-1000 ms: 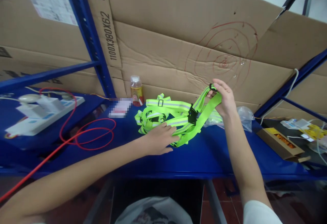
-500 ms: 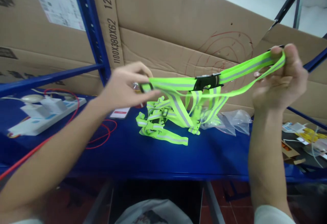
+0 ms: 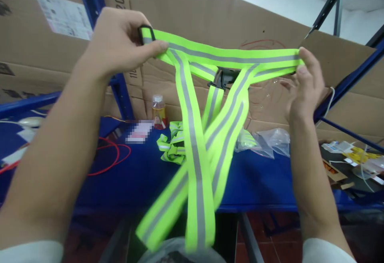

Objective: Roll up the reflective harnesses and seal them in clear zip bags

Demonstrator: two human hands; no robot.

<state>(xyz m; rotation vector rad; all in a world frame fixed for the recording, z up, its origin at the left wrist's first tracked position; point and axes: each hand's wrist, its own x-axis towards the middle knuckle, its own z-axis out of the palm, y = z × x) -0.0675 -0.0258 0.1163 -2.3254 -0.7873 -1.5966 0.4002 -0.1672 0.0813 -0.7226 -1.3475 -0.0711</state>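
A neon yellow-green reflective harness [image 3: 234, 56] with grey stripes is stretched between my two hands, its long straps dangling in front of the table. My left hand [image 3: 126, 41] pinches the belt's left end, beside a black strap slider [image 3: 146, 34]. At the belt's right end, the thumb and fingers of my right hand [image 3: 307, 81] are closed on the band. A black buckle [image 3: 224, 78] hangs behind the belt, partly covered by a strap. More neon straps [image 3: 172, 147] lie in a heap on the table, partly hidden behind the hanging ones.
On the blue table [image 3: 258, 187] stand a small bottle [image 3: 159, 112] and clear plastic bags [image 3: 274, 142]. Red cable [image 3: 115, 159] loops at left. Cardboard [image 3: 192, 11] backs the table between blue posts. A bag-lined bin [image 3: 180, 251] sits below the front edge; assorted parts [image 3: 357, 157] lie at right.
Both hands have raised the harness off the heap and drawn its belt taut. Its straps now hang down toward me. My left hand moved up and left; my right hand moved slightly left.
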